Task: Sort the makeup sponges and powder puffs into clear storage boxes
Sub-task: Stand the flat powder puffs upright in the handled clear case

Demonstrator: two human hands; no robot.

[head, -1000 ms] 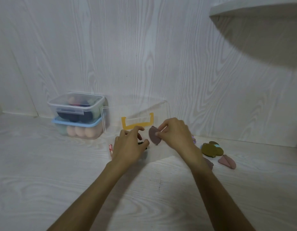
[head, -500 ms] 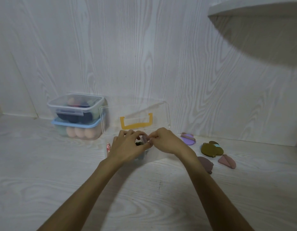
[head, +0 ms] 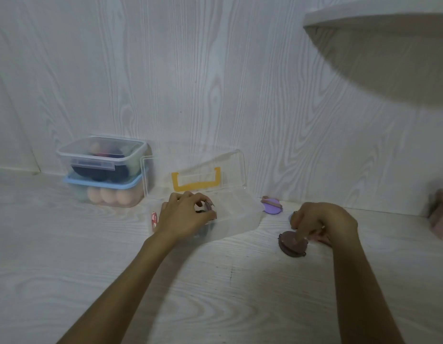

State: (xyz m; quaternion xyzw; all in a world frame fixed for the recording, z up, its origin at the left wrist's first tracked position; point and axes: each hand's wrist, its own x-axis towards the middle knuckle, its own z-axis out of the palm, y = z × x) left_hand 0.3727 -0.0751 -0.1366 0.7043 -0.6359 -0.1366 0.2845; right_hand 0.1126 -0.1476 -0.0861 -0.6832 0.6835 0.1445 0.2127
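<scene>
Your left hand (head: 188, 216) grips a puff in the clear box (head: 236, 219), right hand (head: 319, 223) pinches the brown puff (head: 291, 244) beside it (lift it in next).

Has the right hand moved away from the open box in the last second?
Yes. The right hand has gone rightward, off the clear open box with the yellow handle, to the brown puff on the floor.

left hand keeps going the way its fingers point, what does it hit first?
Left hand points right, into the open clear box; likely the puffs under its fingertips first, then the box's right wall. Depth is unclear.
</scene>
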